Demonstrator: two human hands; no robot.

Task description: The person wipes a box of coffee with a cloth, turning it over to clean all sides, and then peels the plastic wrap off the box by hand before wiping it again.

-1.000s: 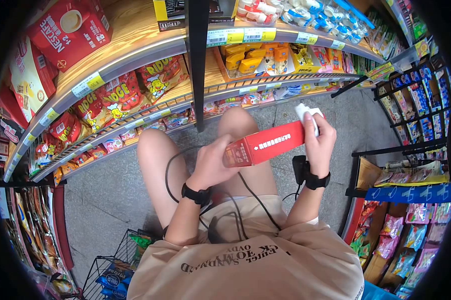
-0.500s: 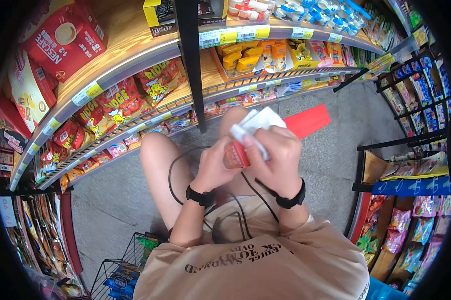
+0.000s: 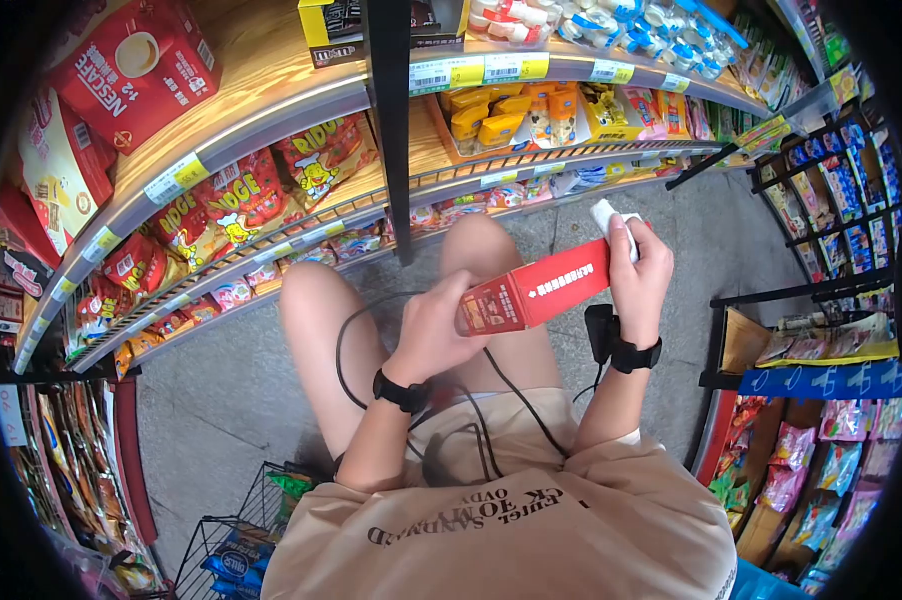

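My left hand (image 3: 439,325) is wrapped round the near end of a red carton (image 3: 496,305) with small printing on it. From the carton a long red panel (image 3: 563,284) with white lettering stretches up to the right. At its far end my right hand (image 3: 641,275) is closed on a folded white cloth (image 3: 605,212), the fingers right at the panel's edge. Both hands are over my bent knees, with black bands on the wrists and dark cables running across my lap.
Curved store shelves (image 3: 261,125) stand close in front, holding bagged snacks (image 3: 241,200) and a red coffee pack (image 3: 136,75). Racks of packets (image 3: 821,480) flank the right side. A black wire basket (image 3: 236,545) with packets stands at my lower left on the grey floor (image 3: 211,400).
My right hand has moved right and up with the white cloth, from beside my left hand to the panel's far end. The lettered panel has swung lower into fuller view.
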